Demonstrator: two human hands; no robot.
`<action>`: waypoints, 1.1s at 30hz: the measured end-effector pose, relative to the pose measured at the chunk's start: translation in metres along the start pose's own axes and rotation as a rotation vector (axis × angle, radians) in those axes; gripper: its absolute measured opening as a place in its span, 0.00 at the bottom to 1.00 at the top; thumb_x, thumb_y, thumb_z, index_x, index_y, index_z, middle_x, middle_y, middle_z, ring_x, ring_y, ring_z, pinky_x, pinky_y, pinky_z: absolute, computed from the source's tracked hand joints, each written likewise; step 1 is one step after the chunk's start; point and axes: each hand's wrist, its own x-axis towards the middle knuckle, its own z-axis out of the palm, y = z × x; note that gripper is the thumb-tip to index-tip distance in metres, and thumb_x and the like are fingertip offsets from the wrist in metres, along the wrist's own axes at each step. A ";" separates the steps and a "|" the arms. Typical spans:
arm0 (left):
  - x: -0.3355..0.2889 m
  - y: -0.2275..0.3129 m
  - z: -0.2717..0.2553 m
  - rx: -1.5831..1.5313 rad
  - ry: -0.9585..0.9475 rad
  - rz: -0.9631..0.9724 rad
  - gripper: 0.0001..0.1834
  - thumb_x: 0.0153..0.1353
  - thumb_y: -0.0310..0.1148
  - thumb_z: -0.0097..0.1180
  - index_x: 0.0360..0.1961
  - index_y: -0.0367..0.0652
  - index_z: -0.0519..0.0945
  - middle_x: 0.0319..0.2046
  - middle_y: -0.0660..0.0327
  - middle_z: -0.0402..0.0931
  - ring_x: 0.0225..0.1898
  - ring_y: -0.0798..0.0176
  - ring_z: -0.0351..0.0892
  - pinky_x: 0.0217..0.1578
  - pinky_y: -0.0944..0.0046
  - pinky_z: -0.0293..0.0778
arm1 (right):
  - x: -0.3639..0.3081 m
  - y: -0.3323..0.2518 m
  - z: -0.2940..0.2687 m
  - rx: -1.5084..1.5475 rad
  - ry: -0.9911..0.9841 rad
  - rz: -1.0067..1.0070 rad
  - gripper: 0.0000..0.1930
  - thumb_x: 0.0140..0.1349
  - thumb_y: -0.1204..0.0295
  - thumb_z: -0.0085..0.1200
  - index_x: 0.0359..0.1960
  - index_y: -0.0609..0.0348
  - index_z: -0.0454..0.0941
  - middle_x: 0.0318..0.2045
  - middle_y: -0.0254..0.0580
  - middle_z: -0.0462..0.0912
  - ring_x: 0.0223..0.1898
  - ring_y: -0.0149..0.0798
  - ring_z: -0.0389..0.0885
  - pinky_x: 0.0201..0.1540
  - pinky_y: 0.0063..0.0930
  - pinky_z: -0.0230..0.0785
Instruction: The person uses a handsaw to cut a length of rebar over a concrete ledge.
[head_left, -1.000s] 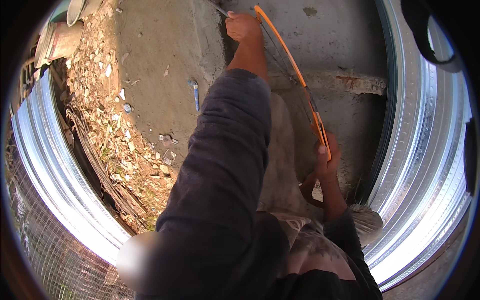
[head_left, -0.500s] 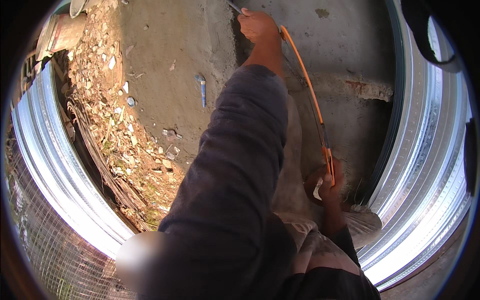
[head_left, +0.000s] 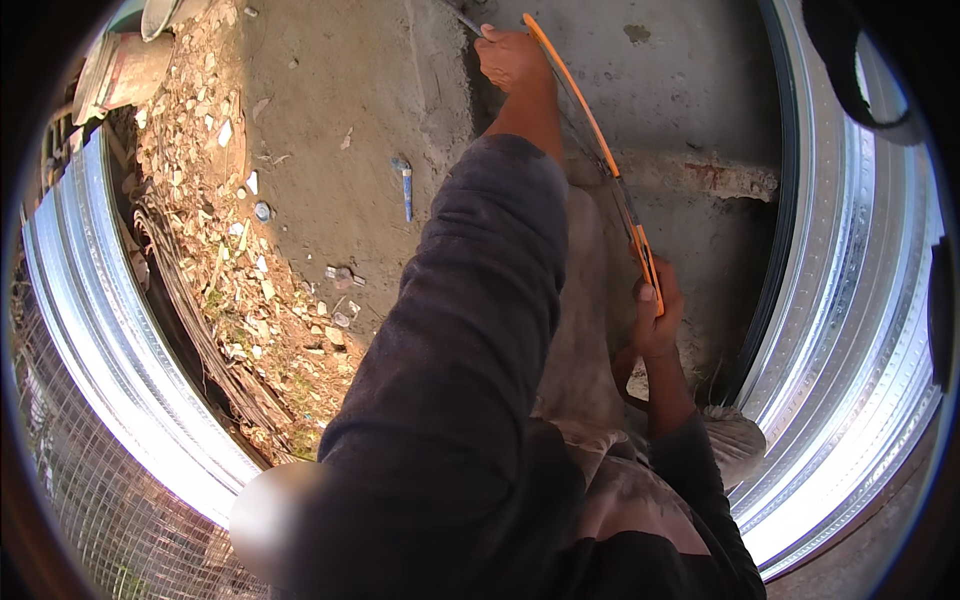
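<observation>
My right hand (head_left: pixel 660 305) is closed round the orange handle of a hacksaw (head_left: pixel 580 95), to the right of my outstretched left arm. Its orange frame slants up and to the left, and the far end lies just right of my left hand. My left hand (head_left: pixel 513 60) grips a thin grey rod (head_left: pixel 457 14) that runs out past the top edge of the view. The rod's other end is hidden behind my hand and forearm, so I cannot tell whether the blade touches it.
A blue-handled tool (head_left: pixel 407 190) lies on the concrete floor (head_left: pixel 330 130) at left. Rubble (head_left: pixel 230 260) and shiny corrugated metal (head_left: pixel 110 330) border the left side, with wire mesh (head_left: pixel 120 510) below. More ribbed metal (head_left: pixel 850 300) curves along the right. A bucket (head_left: pixel 130 70) stands far left.
My right hand has pushed the hacksaw forward, up and slightly left, so its far end now reaches beyond my left hand. My left hand stays almost where it was on the rod.
</observation>
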 end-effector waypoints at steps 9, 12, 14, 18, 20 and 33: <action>0.013 -0.013 0.012 -0.190 -0.044 -0.120 0.39 0.80 0.55 0.30 0.40 0.25 0.82 0.41 0.34 0.82 0.41 0.32 0.84 0.41 0.38 0.81 | 0.001 -0.002 -0.014 0.043 -0.057 0.147 0.26 0.77 0.53 0.43 0.59 0.65 0.75 0.31 0.34 0.76 0.31 0.26 0.72 0.37 0.23 0.65; 0.025 -0.013 0.006 0.021 0.036 -0.090 0.40 0.80 0.54 0.30 0.36 0.26 0.83 0.36 0.36 0.83 0.40 0.32 0.84 0.41 0.38 0.82 | -0.047 -0.012 -0.024 -0.054 -0.042 0.053 0.28 0.77 0.50 0.43 0.58 0.67 0.76 0.27 0.31 0.73 0.27 0.24 0.68 0.32 0.22 0.61; 0.028 0.003 0.009 0.044 0.096 -0.026 0.40 0.80 0.53 0.31 0.34 0.27 0.83 0.34 0.37 0.83 0.39 0.32 0.84 0.43 0.38 0.82 | -0.080 -0.014 -0.044 -0.044 -0.031 0.024 0.30 0.77 0.47 0.43 0.56 0.68 0.75 0.23 0.27 0.68 0.24 0.20 0.65 0.28 0.21 0.56; 0.005 0.001 0.005 0.073 -0.001 -0.090 0.39 0.80 0.52 0.31 0.33 0.28 0.84 0.33 0.37 0.83 0.39 0.31 0.84 0.43 0.38 0.82 | -0.038 -0.026 -0.035 -0.038 -0.058 0.212 0.29 0.74 0.49 0.46 0.57 0.66 0.76 0.30 0.34 0.74 0.30 0.26 0.71 0.34 0.26 0.64; 0.001 0.005 0.008 0.125 0.059 -0.064 0.40 0.80 0.53 0.30 0.33 0.27 0.84 0.33 0.37 0.83 0.40 0.32 0.84 0.43 0.38 0.83 | -0.005 -0.017 -0.021 -0.019 -0.061 0.179 0.29 0.74 0.48 0.46 0.57 0.65 0.76 0.29 0.34 0.75 0.30 0.26 0.71 0.34 0.26 0.64; 0.009 -0.002 0.014 0.136 0.094 0.049 0.41 0.80 0.54 0.29 0.31 0.26 0.82 0.31 0.34 0.82 0.36 0.32 0.85 0.37 0.39 0.82 | 0.003 -0.020 -0.025 0.049 -0.014 0.204 0.31 0.76 0.46 0.41 0.55 0.68 0.76 0.21 0.24 0.66 0.22 0.19 0.63 0.25 0.19 0.53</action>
